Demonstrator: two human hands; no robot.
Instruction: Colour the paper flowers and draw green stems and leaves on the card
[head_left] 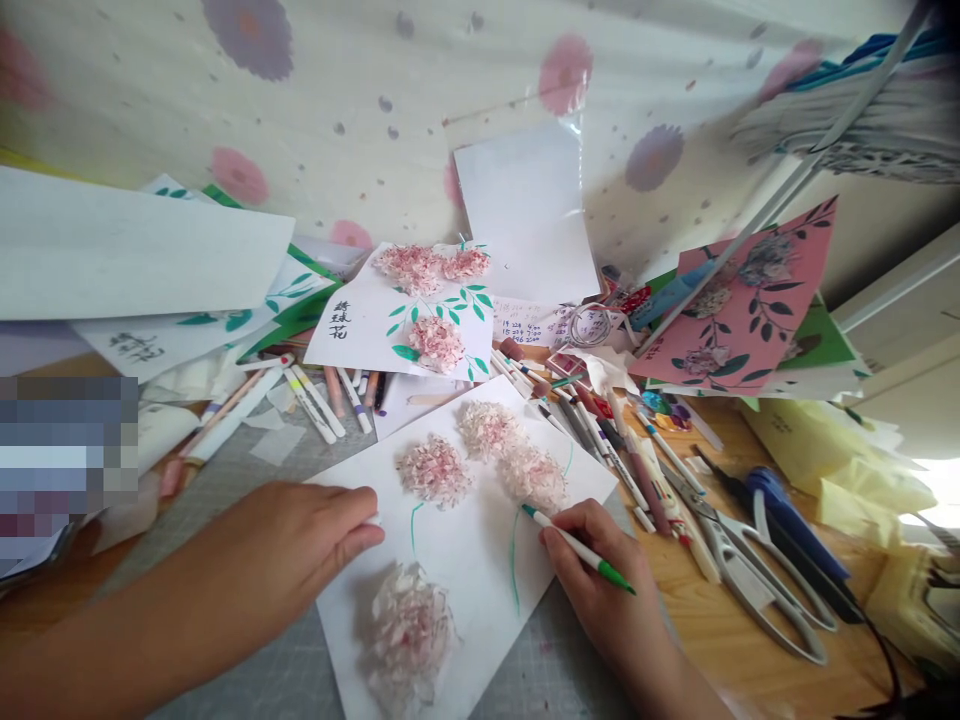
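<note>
A white sheet of paper (480, 560) lies at an angle in front of me. Pink-and-white paper flowers (435, 470) are on its upper part, and a larger one (411, 635) sits near the bottom. Thin green lines are drawn on the sheet, one just below the upper-right flowers. My right hand (596, 560) grips a white marker with green ends (577, 548), its tip at the top of that line. Over the sheet's left edge, my left hand (330, 530) is closed, thumb and index finger together. A small whitish bit shows at its fingertips; I cannot tell what it is.
A finished-looking flower picture (360, 330) leans at the back. Many markers (615, 450) lie behind the sheet. Large scissors (750, 560) rest at right beside a blue-handled tool (795, 530). A pink flower card (757, 300) stands back right. A grey cutting mat (225, 520) lies underneath.
</note>
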